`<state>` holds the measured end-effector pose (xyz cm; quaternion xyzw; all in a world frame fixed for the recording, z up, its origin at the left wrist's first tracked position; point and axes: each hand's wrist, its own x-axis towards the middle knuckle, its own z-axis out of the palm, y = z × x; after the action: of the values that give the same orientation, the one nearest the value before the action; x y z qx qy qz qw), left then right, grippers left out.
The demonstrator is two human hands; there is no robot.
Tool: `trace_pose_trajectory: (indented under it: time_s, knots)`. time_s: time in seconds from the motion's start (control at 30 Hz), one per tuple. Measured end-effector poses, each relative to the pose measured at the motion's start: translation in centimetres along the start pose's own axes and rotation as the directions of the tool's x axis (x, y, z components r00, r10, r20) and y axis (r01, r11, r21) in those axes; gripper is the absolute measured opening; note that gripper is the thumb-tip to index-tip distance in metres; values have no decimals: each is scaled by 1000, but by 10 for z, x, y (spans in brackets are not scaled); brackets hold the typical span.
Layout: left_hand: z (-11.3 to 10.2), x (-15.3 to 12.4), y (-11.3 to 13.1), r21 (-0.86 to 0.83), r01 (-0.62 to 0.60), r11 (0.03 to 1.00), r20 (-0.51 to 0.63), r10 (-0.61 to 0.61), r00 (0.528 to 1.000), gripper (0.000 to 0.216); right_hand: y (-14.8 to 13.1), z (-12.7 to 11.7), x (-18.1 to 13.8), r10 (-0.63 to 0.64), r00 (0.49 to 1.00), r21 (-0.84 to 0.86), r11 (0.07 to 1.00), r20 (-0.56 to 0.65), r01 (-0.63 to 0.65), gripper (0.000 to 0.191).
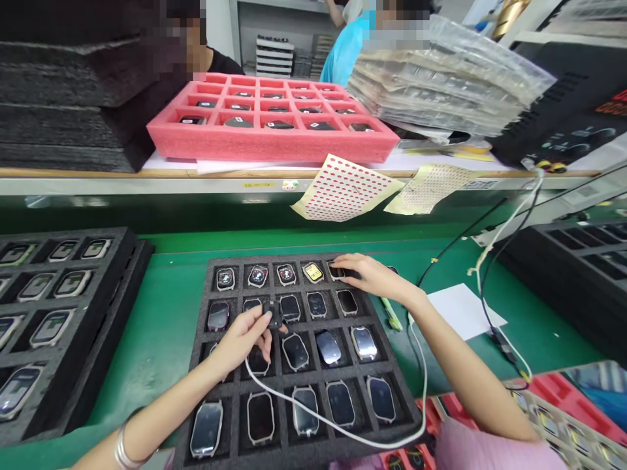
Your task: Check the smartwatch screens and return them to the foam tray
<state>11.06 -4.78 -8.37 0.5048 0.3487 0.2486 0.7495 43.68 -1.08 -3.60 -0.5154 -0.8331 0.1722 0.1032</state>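
A black foam tray (pixel 306 372) lies before me, with smartwatches in its square compartments. My left hand (pixel 249 331) is closed in a pinch on a small black charging connector (pixel 274 314) above the second row. A white cable (pixel 313 412) loops from beneath that hand across the tray to the right. At the back right compartment, my right hand (pixel 368 274) has its fingertips closed on a smartwatch (pixel 337 270), partly covered by them. Beside it sits a watch with a lit yellow face (pixel 313 272). Three watches left of that show dark lit dials; most others have dark screens.
Black foam trays with watches stand at left (pixel 44 326) and right (pixel 578 274). A pink foam tray (pixel 274 147) rests on the shelf, beside stacked clear plastic trays (pixel 441 78). Sticker sheets (pixel 345 189) hang off the shelf edge. Cables (pixel 482 287) dangle at right; two people are behind.
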Motion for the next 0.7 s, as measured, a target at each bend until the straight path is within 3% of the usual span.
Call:
trace_pose_trajectory:
  time_s: [0.13, 0.4, 0.5, 0.57, 0.63, 0.7]
  knots:
    - [0, 0, 4, -115, -37, 993, -5, 37, 999, 36, 4, 4, 6, 31, 999, -48, 998, 29, -29, 34]
    - [2, -3, 10, -126, -48, 991, 40, 53, 998, 37, 1, -3, 7, 35, 996, -2, 999, -88, -35, 31]
    - [1, -2, 9, -127, -37, 991, 49, 44, 998, 39, -26, -5, 5, 23, 984, 63, 998, -178, -12, 39]
    - [0, -1, 9, -134, -46, 990, 59, 54, 997, 40, -56, 1, 6, -39, 974, 168, 983, -222, 77, 40]
    - [0, -1, 8, -141, -61, 988, 68, 72, 995, 41, -88, 13, 12, -168, 969, 236, 949, -184, 209, 40]
    - [-1, -1, 8, -149, -71, 986, 79, 83, 993, 44, -114, 26, 21, -254, 957, 182, 943, -144, 278, 38]
